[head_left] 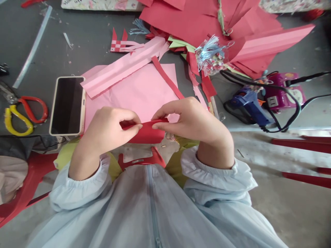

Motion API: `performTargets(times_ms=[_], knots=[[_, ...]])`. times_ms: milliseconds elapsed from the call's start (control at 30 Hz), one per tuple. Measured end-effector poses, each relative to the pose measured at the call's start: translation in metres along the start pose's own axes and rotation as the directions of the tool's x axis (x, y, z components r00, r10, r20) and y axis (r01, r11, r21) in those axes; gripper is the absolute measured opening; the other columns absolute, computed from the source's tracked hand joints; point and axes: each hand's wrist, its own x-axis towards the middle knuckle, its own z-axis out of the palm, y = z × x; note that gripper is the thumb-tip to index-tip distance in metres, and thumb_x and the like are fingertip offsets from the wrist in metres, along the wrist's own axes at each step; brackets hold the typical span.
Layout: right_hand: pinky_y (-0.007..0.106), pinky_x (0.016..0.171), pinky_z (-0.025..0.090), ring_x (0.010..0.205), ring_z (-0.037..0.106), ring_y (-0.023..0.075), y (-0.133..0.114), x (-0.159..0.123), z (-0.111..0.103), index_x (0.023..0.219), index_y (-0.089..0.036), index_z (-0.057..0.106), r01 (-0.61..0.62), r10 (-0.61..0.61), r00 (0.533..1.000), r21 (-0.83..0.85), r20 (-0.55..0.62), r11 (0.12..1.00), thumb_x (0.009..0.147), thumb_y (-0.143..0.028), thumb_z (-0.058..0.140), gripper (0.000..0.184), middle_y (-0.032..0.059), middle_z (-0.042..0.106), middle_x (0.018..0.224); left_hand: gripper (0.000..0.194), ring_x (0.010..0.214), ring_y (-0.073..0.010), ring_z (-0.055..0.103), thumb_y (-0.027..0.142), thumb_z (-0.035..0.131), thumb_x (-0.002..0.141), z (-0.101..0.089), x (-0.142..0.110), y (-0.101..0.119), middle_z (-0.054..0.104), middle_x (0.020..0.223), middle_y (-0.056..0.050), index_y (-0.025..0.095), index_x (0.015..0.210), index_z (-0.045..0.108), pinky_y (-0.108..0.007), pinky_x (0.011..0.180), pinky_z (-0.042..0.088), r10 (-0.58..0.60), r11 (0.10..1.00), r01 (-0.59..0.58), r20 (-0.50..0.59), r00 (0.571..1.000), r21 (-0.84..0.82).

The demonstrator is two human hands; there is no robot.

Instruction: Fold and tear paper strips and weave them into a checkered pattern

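A piece of red paper (148, 134) is held at the table's front edge, its upper edge pinched between both hands. My left hand (111, 125) grips it with thumb and forefinger. A short way to the right, my right hand (186, 119) pinches the same edge. Just beyond my hands lies a pink sheet (134, 93) on the table. A folded pink paper strip (124, 67) rests across its top, and a narrow red paper strip (167, 77) slants over its right side.
At left lie a phone (67, 105), scissors (26, 110) with red and yellow handles, and a clear glue stick (32, 48). Red sheets (176, 24) pile up at the back, near a woven red-and-white piece (119, 44). A blue glue gun (250, 103) with looping cables sits right.
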Motion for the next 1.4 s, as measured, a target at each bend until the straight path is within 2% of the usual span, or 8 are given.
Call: performTargets(times_ms=[233, 433, 767, 1033, 1400], knots=[[0.025, 0.069, 0.047, 0.070, 0.067, 0.0121, 0.000, 0.000, 0.001, 0.081, -0.020, 0.077, -0.007, 0.007, 1.000, 0.034, -0.019, 0.999, 0.084, -0.015, 0.070, 0.008, -0.0005, 0.076, 0.077, 0.011, 0.063, -0.0123, 0.068, 0.019, 0.066, 0.078, 0.002, -0.001, 0.003, 0.076, 0.071, 0.004, 0.023, 0.079, 0.076, -0.025, 0.064, 0.047, -0.020, 1.000, 0.020, 0.013, 1.000, 0.013], [0.025, 0.069, 0.048, 0.069, 0.067, 0.0116, -0.002, 0.002, 0.005, 0.083, -0.017, 0.077, 0.015, -0.015, 1.000, 0.087, -0.004, 0.996, 0.084, -0.014, 0.070, 0.008, 0.0000, 0.075, 0.076, 0.011, 0.063, -0.0132, 0.069, 0.030, 0.068, 0.085, 0.009, 0.001, 0.006, 0.078, 0.074, 0.004, 0.025, 0.082, 0.077, -0.027, 0.060, 0.046, -0.007, 0.999, 0.006, -0.033, 0.999, -0.039], [0.024, 0.067, 0.052, 0.070, 0.069, 0.0128, 0.002, 0.000, 0.001, 0.082, -0.019, 0.077, 0.020, -0.012, 0.998, 0.137, -0.057, 0.990, 0.085, -0.020, 0.071, 0.007, 0.0011, 0.077, 0.078, 0.010, 0.067, -0.0117, 0.071, 0.025, 0.068, 0.085, 0.005, -0.002, 0.004, 0.078, 0.076, 0.004, 0.024, 0.082, 0.078, -0.023, 0.065, 0.049, 0.014, 1.000, -0.015, -0.032, 0.999, -0.026], [0.025, 0.069, 0.053, 0.069, 0.069, 0.0128, -0.004, 0.001, 0.000, 0.079, -0.021, 0.077, -0.048, 0.052, 0.999, 0.181, -0.016, 0.982, 0.086, -0.018, 0.068, 0.011, -0.0003, 0.076, 0.076, 0.013, 0.070, -0.0139, 0.072, 0.032, 0.069, 0.087, 0.007, -0.001, 0.006, 0.080, 0.080, 0.002, 0.026, 0.084, 0.080, -0.024, 0.065, 0.051, 0.000, 0.998, -0.004, -0.057, 0.998, -0.062], [0.027, 0.072, 0.052, 0.069, 0.066, 0.0126, -0.001, 0.004, 0.006, 0.080, -0.019, 0.076, 0.047, -0.043, 0.999, 0.178, -0.031, 0.983, 0.087, -0.014, 0.060, 0.018, 0.0002, 0.075, 0.075, 0.013, 0.071, -0.0117, 0.071, 0.026, 0.066, 0.086, 0.004, 0.001, 0.004, 0.079, 0.079, 0.002, 0.023, 0.081, 0.078, -0.020, 0.067, 0.050, 0.046, 0.997, -0.048, -0.023, 0.999, -0.068]])
